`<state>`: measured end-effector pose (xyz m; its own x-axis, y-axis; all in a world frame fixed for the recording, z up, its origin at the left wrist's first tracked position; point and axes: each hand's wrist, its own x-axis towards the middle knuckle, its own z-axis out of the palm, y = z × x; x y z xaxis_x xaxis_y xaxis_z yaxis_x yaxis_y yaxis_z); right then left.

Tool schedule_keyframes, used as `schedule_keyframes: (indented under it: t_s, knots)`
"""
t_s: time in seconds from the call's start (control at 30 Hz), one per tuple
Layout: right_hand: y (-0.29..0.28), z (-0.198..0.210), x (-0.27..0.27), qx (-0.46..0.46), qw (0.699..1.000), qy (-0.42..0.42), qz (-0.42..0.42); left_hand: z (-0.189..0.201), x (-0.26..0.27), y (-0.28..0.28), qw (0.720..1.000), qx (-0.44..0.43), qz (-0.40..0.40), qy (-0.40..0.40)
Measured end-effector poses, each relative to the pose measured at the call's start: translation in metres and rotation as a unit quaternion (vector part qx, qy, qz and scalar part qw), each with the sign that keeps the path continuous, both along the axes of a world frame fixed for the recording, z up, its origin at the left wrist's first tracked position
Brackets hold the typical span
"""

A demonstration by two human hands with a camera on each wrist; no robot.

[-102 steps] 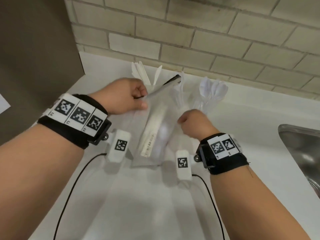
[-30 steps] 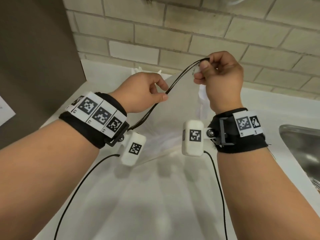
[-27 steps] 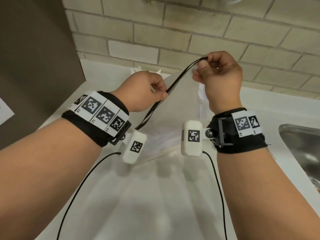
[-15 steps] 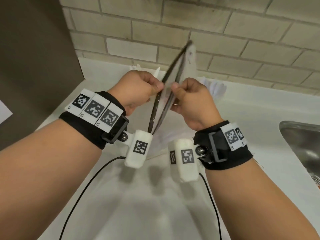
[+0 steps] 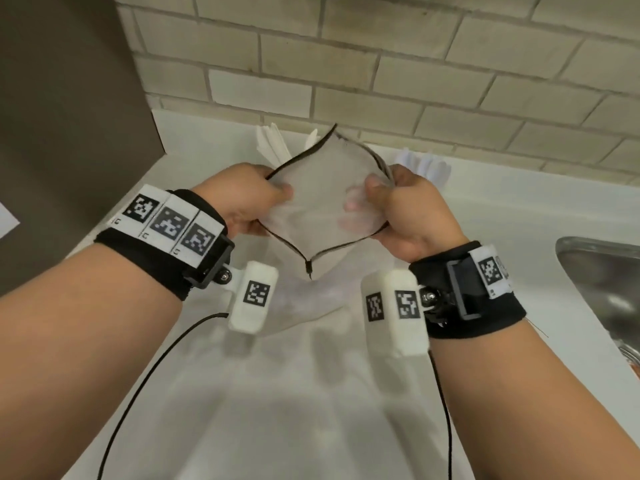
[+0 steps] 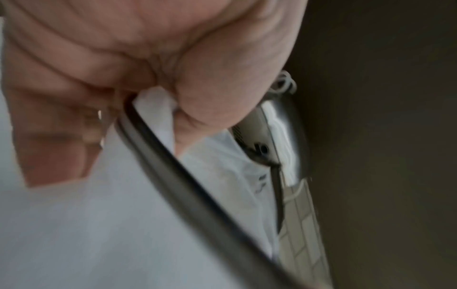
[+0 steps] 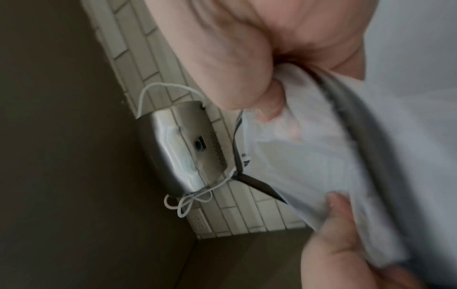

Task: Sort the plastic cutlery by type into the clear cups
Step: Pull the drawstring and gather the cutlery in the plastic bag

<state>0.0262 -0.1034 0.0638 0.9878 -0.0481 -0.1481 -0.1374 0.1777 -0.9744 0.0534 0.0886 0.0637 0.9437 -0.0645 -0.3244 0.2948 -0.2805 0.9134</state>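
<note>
A clear zip bag (image 5: pixel 322 209) with a black zip strip hangs above the counter, its mouth pulled wide into a diamond shape. My left hand (image 5: pixel 277 192) pinches the left rim and my right hand (image 5: pixel 375 188) pinches the right rim; the right fingers show through the film. The wrist views show each hand (image 6: pixel 173 78) (image 7: pixel 247 68) curled on the bag's edge (image 6: pixel 153 109) (image 7: pixel 309 152). Behind the bag, white knives (image 5: pixel 273 143) stick up at the back left and white spoons (image 5: pixel 426 164) at the back right. Their cups are hidden.
A brick wall (image 5: pixel 381 64) runs along the back of the white counter (image 5: pixel 294 410). A dark panel (image 5: pixel 69 98) stands at the left and a steel sink (image 5: pixel 602 275) at the right. A metal dispenser (image 7: pixel 183 148) hangs on the wall.
The bag lay on the counter, then was lifted by its zip strip. In the last half second both hands came lower and pulled the nearly closed mouth wide apart.
</note>
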Motion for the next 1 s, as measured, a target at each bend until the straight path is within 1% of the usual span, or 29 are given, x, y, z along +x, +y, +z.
schedule_keyframes:
  t_s: [0.03, 0.07, 0.1, 0.13, 0.17, 0.23, 0.3, 0.37, 0.4, 0.43, 0.47, 0.5, 0.57, 0.6, 0.63, 0.7, 0.73, 0.77, 0.8, 0.83, 0.87, 0.9, 0.93, 1.0]
  knots:
    - [0.0, -0.001, 0.002, 0.044, 0.999, 0.006, -0.005, 0.0, 0.001, 0.001, 0.999, -0.04, 0.016, 0.028]
    - [0.0, -0.004, 0.003, 0.078, 0.997, 0.006, -0.009, 0.002, 0.001, 0.001, 0.992, -0.106, 0.036, 0.058]
    - [0.002, -0.007, 0.004, 0.091, 0.996, 0.0, -0.006, 0.006, 0.0, 0.0, 0.981, -0.171, 0.049, 0.08]
    - [0.003, -0.012, 0.005, 0.069, 0.998, -0.007, 0.001, 0.008, 0.002, 0.0, 0.967, -0.226, 0.061, 0.095]
    - [0.005, -0.016, 0.005, 0.024, 1.0, -0.011, 0.011, 0.01, 0.003, 0.001, 0.956, -0.266, 0.067, 0.105]
    - [0.006, -0.023, 0.006, -0.078, 0.997, -0.014, 0.011, 0.014, 0.002, 0.003, 0.942, -0.31, 0.053, 0.117]
    - [0.001, -0.026, 0.01, -0.134, 0.991, -0.002, -0.013, 0.015, -0.003, 0.004, 0.942, -0.307, 0.021, 0.134]
    - [-0.002, -0.023, 0.015, -0.119, 0.992, 0.019, -0.03, 0.008, -0.009, 0.008, 0.95, -0.269, -0.047, 0.152]
    - [-0.002, -0.02, 0.017, -0.11, 0.993, 0.014, -0.029, 0.004, -0.011, 0.011, 0.948, -0.261, -0.089, 0.162]
    - [-0.001, -0.018, 0.018, -0.101, 0.995, 0.008, -0.023, -0.001, -0.013, 0.012, 0.94, -0.27, -0.122, 0.17]
    - [0.002, -0.018, 0.019, -0.092, 0.996, 0.005, -0.015, -0.006, -0.013, 0.014, 0.93, -0.296, -0.135, 0.17]
    - [0.006, -0.017, 0.018, -0.088, 0.996, 0.006, -0.007, -0.008, -0.013, 0.015, 0.924, -0.323, -0.129, 0.16]
    - [0.011, -0.022, 0.015, -0.122, 0.992, 0.018, 0.001, -0.012, -0.013, 0.015, 0.914, -0.375, -0.088, 0.13]
    - [0.011, -0.025, 0.013, -0.136, 0.99, 0.024, 0.008, -0.013, -0.014, 0.015, 0.905, -0.402, -0.077, 0.119]
    - [0.01, -0.027, 0.011, -0.13, 0.991, 0.03, 0.019, -0.015, -0.015, 0.015, 0.894, -0.427, -0.075, 0.11]
    - [0.001, -0.029, 0.011, -0.058, 0.997, 0.04, 0.04, -0.02, -0.017, 0.014, 0.868, -0.476, -0.08, 0.115]
    - [-0.004, -0.029, 0.011, -0.018, 0.998, 0.028, 0.051, -0.02, -0.019, 0.012, 0.864, -0.482, -0.076, 0.126]
    - [-0.007, -0.027, 0.011, 0.011, 0.998, 0.003, 0.062, -0.021, -0.021, 0.009, 0.874, -0.461, -0.073, 0.133]
    - [-0.009, -0.026, 0.011, 0.034, 0.996, -0.032, 0.079, -0.023, -0.02, 0.007, 0.896, -0.418, -0.06, 0.136]
    - [-0.01, -0.024, 0.009, 0.049, 0.991, -0.074, 0.105, -0.025, -0.02, 0.005, 0.914, -0.378, -0.043, 0.139]
    - [-0.009, -0.025, 0.009, 0.05, 0.986, -0.099, 0.123, -0.028, -0.018, 0.005, 0.925, -0.352, -0.018, 0.142]
    - [-0.008, -0.024, 0.006, 0.027, 0.985, -0.108, 0.135, -0.03, -0.017, 0.005, 0.926, -0.35, -0.001, 0.141]
    - [-0.007, -0.026, 0.005, -0.024, 0.985, -0.11, 0.135, -0.03, -0.015, 0.006, 0.923, -0.36, 0.001, 0.135]
    - [-0.007, -0.032, 0.004, -0.172, 0.972, -0.101, 0.123, -0.028, -0.017, 0.007, 0.907, -0.404, -0.025, 0.116]
